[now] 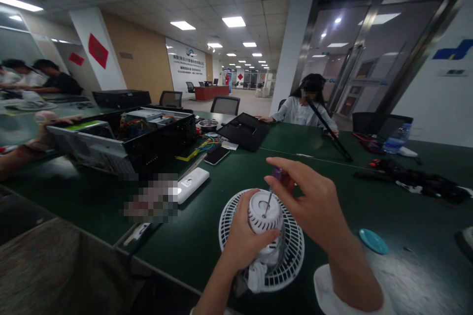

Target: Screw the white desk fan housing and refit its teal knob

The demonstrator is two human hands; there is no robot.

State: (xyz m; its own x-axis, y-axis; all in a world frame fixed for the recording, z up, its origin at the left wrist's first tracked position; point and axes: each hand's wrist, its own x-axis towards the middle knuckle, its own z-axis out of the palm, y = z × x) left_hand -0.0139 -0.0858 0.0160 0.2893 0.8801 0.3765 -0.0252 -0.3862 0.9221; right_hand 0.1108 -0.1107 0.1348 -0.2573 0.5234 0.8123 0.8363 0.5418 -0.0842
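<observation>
A white electric fan (295, 256) lies grille-down on the green table, its round motor housing (266, 224) facing up. Around the housing's left side and front curl the fingers of my left hand (242, 236). My right hand (308, 197) pinches the purple handle of a screwdriver (270, 197) between thumb and fingers. The shaft slants down, and its tip meets the top of the housing beside a round recess. Whether a screw sits under the tip is too small to tell. A white bracket-like part (256, 278) sticks out at the fan's near side.
An opened black computer case (158, 145) stands to the left, another person's hand (48, 125) at its far-left edge. Nearby lie a white power bank (192, 184), a phone (217, 156) and a black panel (246, 130). A turquoise disc (373, 241) lies right. A person (306, 106) sits across the table (332, 157).
</observation>
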